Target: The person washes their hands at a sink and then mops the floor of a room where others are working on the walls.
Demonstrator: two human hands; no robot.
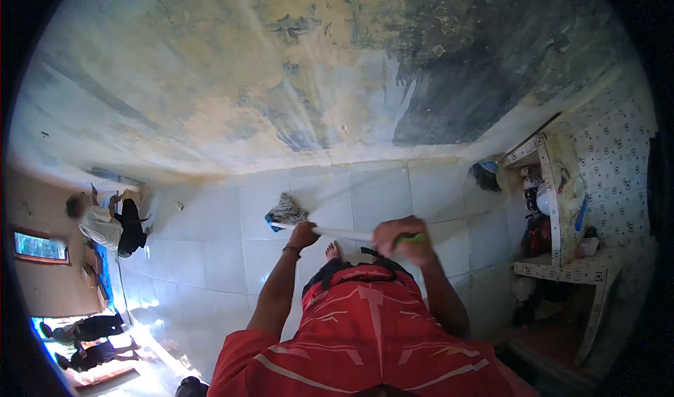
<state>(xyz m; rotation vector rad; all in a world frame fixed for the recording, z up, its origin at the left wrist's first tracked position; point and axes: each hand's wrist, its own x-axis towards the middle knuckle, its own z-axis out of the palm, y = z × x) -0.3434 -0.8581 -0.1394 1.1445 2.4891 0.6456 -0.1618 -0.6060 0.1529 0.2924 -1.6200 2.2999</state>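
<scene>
A mop with a white handle (pixel 340 234) crosses in front of me. Its grey string head (pixel 286 207) rests on the tiled floor to the left, with a blue piece where it joins the handle. My left hand (pixel 303 236) is wrapped round the handle close to the head and wears a dark band at the wrist. Farther up, my right hand (pixel 404 238) grips the other end, where a bit of green shows beside the fingers; this hand is slightly blurred. My bare foot (pixel 333 251) stands on the tiles just below the handle.
Pale tiles (pixel 203 221) run up to a stained, peeling wall (pixel 337 67). At right stands a tiled shelf unit (pixel 558 263) holding pots and containers, with a dark bristly bundle (pixel 484 176) beside it. A person (pixel 105 225) is at the left; others (pixel 84 334) are near the bright doorway.
</scene>
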